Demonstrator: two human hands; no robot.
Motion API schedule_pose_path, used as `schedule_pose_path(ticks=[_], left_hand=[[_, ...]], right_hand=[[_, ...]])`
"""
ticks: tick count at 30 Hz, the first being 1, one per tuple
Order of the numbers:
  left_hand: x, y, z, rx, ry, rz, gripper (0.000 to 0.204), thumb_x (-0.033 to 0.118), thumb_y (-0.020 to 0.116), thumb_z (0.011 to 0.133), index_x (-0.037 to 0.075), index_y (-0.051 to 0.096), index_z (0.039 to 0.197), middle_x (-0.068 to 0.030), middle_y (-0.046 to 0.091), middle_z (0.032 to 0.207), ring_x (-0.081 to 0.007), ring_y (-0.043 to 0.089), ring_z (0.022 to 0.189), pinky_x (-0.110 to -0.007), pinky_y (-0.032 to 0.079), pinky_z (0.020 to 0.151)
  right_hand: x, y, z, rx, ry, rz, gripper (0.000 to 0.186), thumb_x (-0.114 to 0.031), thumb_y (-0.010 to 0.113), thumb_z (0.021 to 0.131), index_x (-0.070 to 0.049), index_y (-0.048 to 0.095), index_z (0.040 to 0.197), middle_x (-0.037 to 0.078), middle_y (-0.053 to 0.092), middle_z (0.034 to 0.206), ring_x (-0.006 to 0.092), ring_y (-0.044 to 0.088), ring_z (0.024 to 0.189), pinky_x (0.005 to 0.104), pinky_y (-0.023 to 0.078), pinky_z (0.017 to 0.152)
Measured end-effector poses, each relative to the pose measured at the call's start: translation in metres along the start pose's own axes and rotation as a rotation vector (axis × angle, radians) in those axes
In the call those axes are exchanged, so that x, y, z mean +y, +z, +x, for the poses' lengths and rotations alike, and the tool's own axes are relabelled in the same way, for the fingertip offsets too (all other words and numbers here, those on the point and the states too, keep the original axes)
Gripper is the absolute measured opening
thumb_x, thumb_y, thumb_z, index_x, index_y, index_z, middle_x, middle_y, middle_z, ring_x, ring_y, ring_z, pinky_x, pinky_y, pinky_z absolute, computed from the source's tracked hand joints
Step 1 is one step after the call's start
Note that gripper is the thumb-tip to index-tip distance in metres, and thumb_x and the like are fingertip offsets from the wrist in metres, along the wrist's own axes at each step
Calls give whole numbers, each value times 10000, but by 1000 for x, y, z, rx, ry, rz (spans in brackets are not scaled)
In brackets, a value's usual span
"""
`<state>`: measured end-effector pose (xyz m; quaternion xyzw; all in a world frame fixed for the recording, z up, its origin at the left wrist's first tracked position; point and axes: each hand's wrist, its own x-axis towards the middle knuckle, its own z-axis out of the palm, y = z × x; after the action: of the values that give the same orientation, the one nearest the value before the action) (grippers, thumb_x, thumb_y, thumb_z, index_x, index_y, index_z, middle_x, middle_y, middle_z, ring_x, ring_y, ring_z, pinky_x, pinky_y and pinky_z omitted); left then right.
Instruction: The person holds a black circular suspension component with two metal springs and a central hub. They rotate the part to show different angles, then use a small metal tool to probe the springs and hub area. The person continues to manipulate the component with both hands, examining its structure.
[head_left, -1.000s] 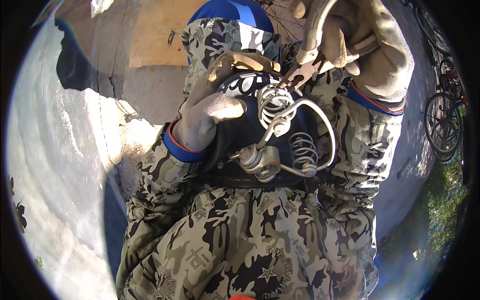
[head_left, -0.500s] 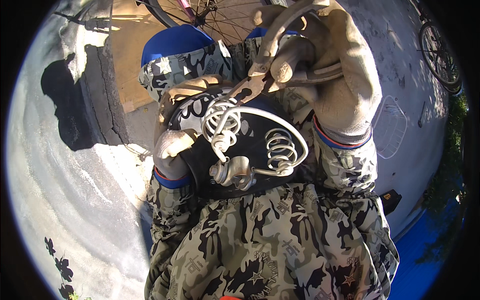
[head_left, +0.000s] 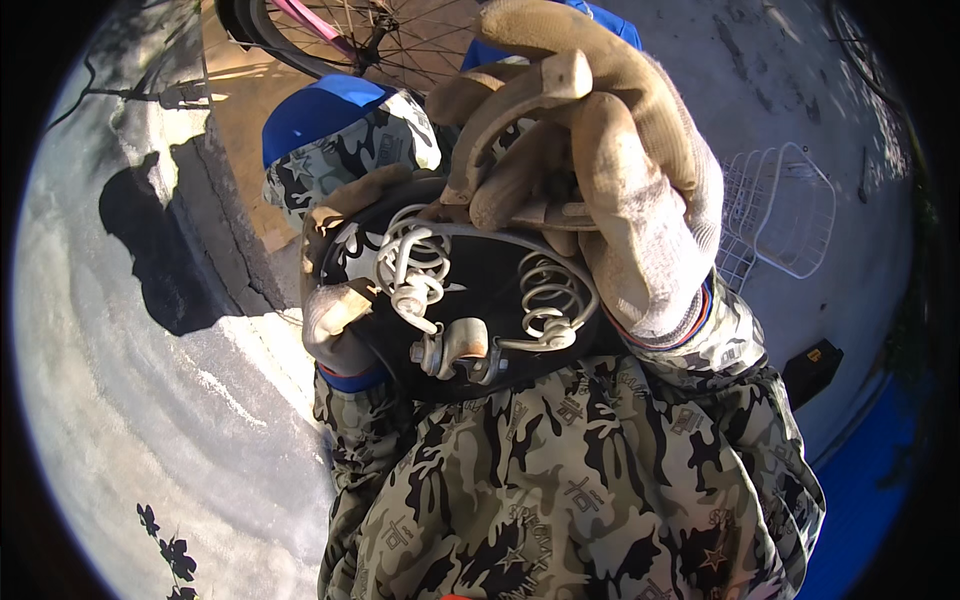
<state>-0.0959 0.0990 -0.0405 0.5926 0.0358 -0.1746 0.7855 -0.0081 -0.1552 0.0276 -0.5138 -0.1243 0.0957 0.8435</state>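
An upturned black bicycle saddle rests in my lap, its underside facing up. A coil spring on the right and another spring on the left stand on it, joined by a bent wire frame. The metal seat clamp sits at the near end. My left hand, gloved, is closed around the saddle's left edge. My gloved right hand wraps the handles of a pair of pliers above the far part of the saddle. The pliers' jaws lie low at the wire frame, mostly hidden by the fingers.
A bicycle wheel with a pink frame part lies beyond my knees, over brown cardboard. To the right are a white wire basket and a black box on the concrete. A blue sheet lies at the lower right.
My right hand has come down and nearer with the pliers, their handles drawn closer together. The saddle has shifted slightly left, with my left hand still on it.
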Motion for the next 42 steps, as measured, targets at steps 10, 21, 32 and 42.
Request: schedule_pose_path(ticks=[10, 21, 32, 42], left_hand=[[-60, -17, -62, 153, 424, 462, 391, 101, 591, 1000, -64, 529, 1350, -216, 643, 1229, -250, 655, 1115, -359, 578, 881], [-74, -15, -79, 343, 382, 392, 405, 106, 587, 991, -67, 527, 1352, -215, 639, 1239, -251, 653, 1123, -361, 572, 897], [-72, 0, -68, 329, 385, 338, 418, 112, 582, 981, -70, 524, 1354, -213, 635, 1249, -252, 651, 1131, -363, 567, 913], [-62, 13, -51, 293, 409, 250, 431, 116, 579, 973, -73, 522, 1356, -212, 631, 1258, -253, 650, 1139, -365, 562, 928]], right_hand=[[53, 28, 89, -457, -789, -569, 225, -137, 618, 956, -26, 670, 1145, 41, 674, 970, 167, 632, 875, 306, 495, 758], [16, 8, 95, -449, 202, 283, 351, -239, 623, 1051, 38, 646, 1265, 66, 695, 956, 129, 674, 684, 240, 494, 530], [2, 4, 39, -166, 203, 5, 608, -429, 436, 1105, 107, 518, 1380, 213, 712, 1074, 135, 694, 693, 209, 507, 528], [11, 9, 59, -371, -81, -551, 594, -440, 381, 1117, 80, 544, 1355, 197, 715, 1028, 118, 627, 567, 196, 432, 466]])
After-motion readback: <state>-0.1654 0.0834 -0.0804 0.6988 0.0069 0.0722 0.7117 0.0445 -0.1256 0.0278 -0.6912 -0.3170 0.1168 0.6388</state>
